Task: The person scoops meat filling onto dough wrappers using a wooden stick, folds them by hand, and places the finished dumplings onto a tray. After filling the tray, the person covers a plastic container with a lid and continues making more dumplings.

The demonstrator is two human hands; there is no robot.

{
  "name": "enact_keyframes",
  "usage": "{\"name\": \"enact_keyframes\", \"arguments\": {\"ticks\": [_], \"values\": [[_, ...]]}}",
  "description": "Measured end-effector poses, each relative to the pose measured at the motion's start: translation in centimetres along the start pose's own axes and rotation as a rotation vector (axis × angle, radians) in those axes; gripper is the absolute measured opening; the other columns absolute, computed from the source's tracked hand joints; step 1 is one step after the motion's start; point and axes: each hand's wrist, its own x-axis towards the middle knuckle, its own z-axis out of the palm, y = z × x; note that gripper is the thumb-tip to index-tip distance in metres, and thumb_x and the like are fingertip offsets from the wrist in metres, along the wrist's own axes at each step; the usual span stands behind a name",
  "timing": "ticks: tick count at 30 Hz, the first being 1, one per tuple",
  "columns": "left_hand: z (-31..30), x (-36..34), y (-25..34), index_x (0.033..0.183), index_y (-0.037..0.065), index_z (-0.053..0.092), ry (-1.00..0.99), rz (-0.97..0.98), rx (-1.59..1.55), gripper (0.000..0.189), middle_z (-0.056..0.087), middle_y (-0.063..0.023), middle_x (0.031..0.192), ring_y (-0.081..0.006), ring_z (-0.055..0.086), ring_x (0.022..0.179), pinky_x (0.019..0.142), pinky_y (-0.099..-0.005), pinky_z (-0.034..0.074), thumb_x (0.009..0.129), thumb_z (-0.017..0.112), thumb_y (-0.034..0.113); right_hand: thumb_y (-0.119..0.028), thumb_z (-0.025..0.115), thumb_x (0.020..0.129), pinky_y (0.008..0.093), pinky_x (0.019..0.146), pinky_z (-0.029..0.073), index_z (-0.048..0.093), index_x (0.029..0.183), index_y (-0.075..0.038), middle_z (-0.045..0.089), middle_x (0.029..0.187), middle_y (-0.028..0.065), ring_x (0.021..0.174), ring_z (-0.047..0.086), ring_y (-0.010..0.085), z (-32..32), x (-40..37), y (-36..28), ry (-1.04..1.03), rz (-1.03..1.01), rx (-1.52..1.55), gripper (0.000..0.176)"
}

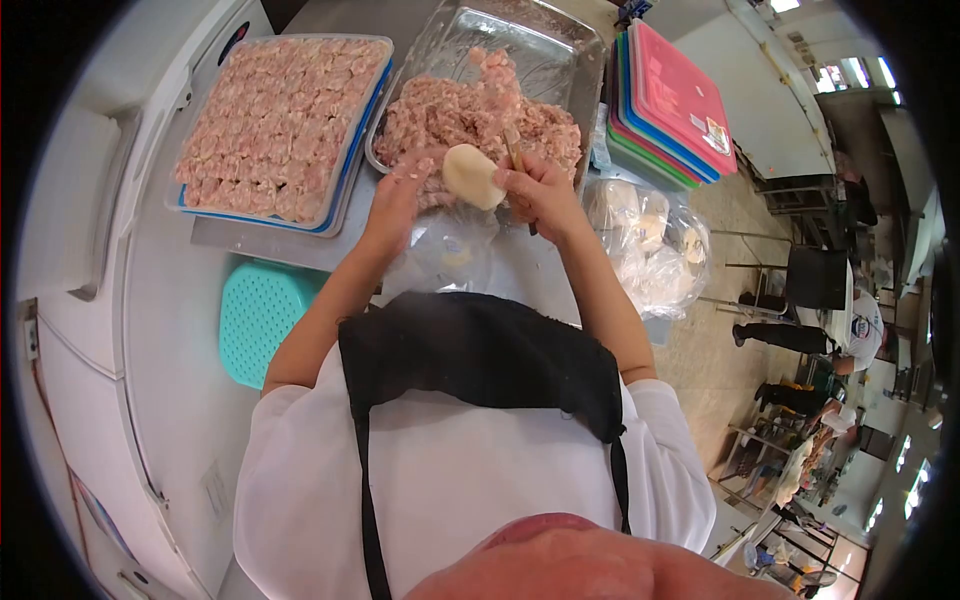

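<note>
My right hand [548,197] pinches the edge of a round, pale dough wrapper [470,175] between thumb and fingers. The same hand grips a thin flat spatula [514,150], with a clump of minced meat near its upper end. To the left of the wrapper, apart from it, is my left hand [393,208]; its fingers are loosely stretched and slightly blurred, with bits of meat on them. Both hands are over the near side of a metal tray [560,50] that holds a heap of pink minced meat filling [440,115].
On the left a plastic tray [388,62] carries rows of filled dumplings [280,125]. A turquoise stool [262,318] stands below it. Stacked coloured lids [680,95] and bagged wrappers [650,235] lie to the right. A person [862,325] stands in the background.
</note>
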Motion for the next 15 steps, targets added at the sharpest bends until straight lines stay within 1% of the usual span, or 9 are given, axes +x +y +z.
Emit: {"name": "enact_keyframes", "arguments": {"ticks": [2,5,6,9,12,15], "values": [[1.6,-0.8,0.7,0.114,0.004,0.052,0.094,0.356,0.515,0.029,0.055,-0.007,0.115,-0.0155,0.057,0.101,0.085,-0.0301,0.048,0.09,0.059,0.019,-0.021,0.069,0.083,0.0209,0.04,0.023,0.059,0.089,-0.007,0.044,0.06,-0.0066,0.044,0.033,0.0026,0.1,0.3,-0.3,0.019,-0.006,-0.039,0.018],[1.6,-0.9,0.1,0.115,0.005,0.051,-0.216,0.53,0.72,0.035,0.051,-0.0069,0.118,-0.0135,0.053,0.101,0.085,-0.0278,0.045,0.085,0.066,0.016,-0.023,0.069,0.084,0.0212,0.039,0.023,0.059,0.087,-0.007,0.045,0.059,-0.006,0.043,0.033,0.003,0.8,0.6,-0.7,-0.005,-0.015,-0.06,0.019],[2.2,-0.6,-0.3,0.11,0.005,0.054,-0.216,0.501,0.699,0.03,0.056,-0.0044,0.106,-0.0105,0.055,0.093,0.083,-0.0249,0.045,0.083,0.068,0.01,-0.024,0.068,0.084,0.0213,0.039,0.023,0.059,0.086,-0.007,0.045,0.059,-0.0058,0.043,0.033,0.0032,1.0,0.6,-0.7,-0.02,-0.015,-0.062,0.019],[2.4,0.0,0.2,0.103,0.003,0.06,-0.159,0.173,0.679,0.02,0.06,-0.0006,0.094,-0.0074,0.055,0.086,0.08,-0.0223,0.045,0.086,0.065,0.011,-0.026,0.067,0.086,0.0214,0.038,0.022,0.059,0.082,-0.007,0.045,0.057,-0.0054,0.043,0.033,0.0034,1.4,0.7,-0.9,0.002,0.0,-0.03,0.021],[1.9,0.5,0.2,0.097,0.0,0.063,-0.114,0.14,0.517,0.013,0.062,0.0026,0.085,-0.0053,0.055,0.081,0.076,-0.0218,0.045,0.089,0.061,0.011,-0.027,0.065,0.088,0.0217,0.038,0.022,0.06,0.078,-0.006,0.044,0.055,-0.0054,0.042,0.033,0.0033,1.1,0.8,-0.7,0.051,-0.058,-0.114,0.023],[2.2,0.3,0.8,0.099,-0.002,0.063,-0.138,0.057,0.26,0.016,0.063,0.0013,0.089,-0.0049,0.055,0.081,0.073,-0.022,0.046,0.091,0.059,0.011,-0.027,0.065,0.088,0.0218,0.038,0.023,0.059,0.076,-0.007,0.044,0.055,-0.0056,0.043,0.034,0.0031,1.1,0.7,-0.7,0.075,-0.12,-0.16,0.024]]}}
